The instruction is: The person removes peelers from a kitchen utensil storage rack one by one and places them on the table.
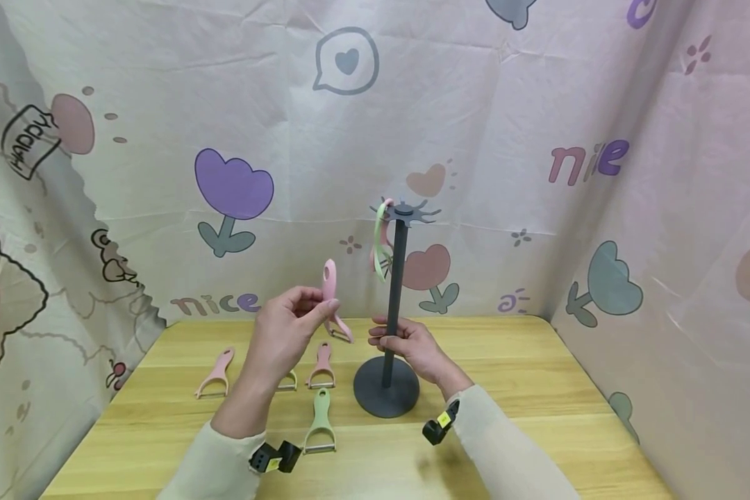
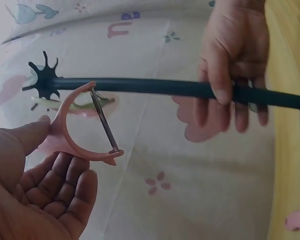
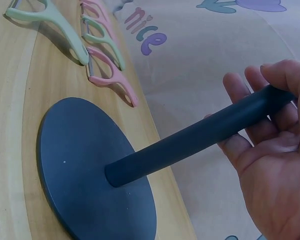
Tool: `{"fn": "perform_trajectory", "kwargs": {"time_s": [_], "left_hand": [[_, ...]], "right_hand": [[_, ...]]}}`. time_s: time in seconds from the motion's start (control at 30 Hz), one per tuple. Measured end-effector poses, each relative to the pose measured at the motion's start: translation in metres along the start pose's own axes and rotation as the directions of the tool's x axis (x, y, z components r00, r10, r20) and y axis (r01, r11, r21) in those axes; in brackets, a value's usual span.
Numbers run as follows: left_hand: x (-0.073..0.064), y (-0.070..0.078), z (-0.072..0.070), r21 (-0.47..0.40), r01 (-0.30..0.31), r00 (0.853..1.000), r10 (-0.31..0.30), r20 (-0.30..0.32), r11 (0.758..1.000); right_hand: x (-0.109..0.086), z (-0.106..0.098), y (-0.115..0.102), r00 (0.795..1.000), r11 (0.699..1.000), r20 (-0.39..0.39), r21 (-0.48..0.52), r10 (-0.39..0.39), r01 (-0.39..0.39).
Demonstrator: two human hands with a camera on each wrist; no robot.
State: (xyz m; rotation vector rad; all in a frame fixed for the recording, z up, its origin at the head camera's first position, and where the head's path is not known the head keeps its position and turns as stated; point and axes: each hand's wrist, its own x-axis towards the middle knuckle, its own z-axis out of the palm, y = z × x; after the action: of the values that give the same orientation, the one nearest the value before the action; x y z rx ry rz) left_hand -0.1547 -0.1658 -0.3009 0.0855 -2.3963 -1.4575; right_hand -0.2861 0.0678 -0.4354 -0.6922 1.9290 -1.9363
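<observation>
My left hand (image 1: 287, 323) pinches a pink Y-shaped peeler (image 2: 72, 142) between thumb and fingers. The peeler is held above the table, handle up and blade end down, left of a dark stand (image 1: 395, 298). Around the lower half of the stand's pole, my right hand (image 1: 415, 346) is curled, thumb in front, as the right wrist view also shows (image 3: 280, 125). A green peeler (image 1: 378, 243) and a pink peeler (image 1: 385, 232) hang from the left side of the stand's pronged top. The stand's round base (image 3: 90, 165) sits upright on the table.
On the wooden table (image 1: 506, 389) lie a pink peeler (image 1: 215, 375) at left, another pink one (image 1: 323, 367), a green one (image 1: 321, 420) nearer me, and a yellow-green one (image 1: 289, 381) partly behind my left arm. A printed curtain (image 1: 500, 104) surrounds the table's back and sides.
</observation>
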Motion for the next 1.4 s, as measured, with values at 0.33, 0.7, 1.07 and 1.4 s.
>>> {"fn": "perform_trajectory", "kwargs": {"time_s": [0.33,0.7,1.07,1.4], "left_hand": [[-0.008,-0.033,-0.007,0.150,0.112,0.993,-0.117,0.031,0.982],[-0.014,-0.073,-0.009,0.329,0.133,0.986,-0.160,0.055,0.935],[-0.018,-0.109,-0.014,0.479,0.149,0.965,-0.232,0.119,0.865],[-0.023,-0.133,-0.014,0.584,0.156,0.925,-0.326,0.197,0.796]], "right_hand": [[-0.001,0.000,-0.002,1.000,1.000,0.002,-0.018,-0.025,0.025],[-0.002,0.001,-0.001,1.000,0.999,-0.008,-0.029,-0.026,0.026],[-0.001,0.000,-0.001,1.000,0.999,-0.005,-0.030,-0.014,0.014],[-0.001,0.001,-0.002,1.000,0.999,-0.008,-0.031,-0.018,0.017]]}}
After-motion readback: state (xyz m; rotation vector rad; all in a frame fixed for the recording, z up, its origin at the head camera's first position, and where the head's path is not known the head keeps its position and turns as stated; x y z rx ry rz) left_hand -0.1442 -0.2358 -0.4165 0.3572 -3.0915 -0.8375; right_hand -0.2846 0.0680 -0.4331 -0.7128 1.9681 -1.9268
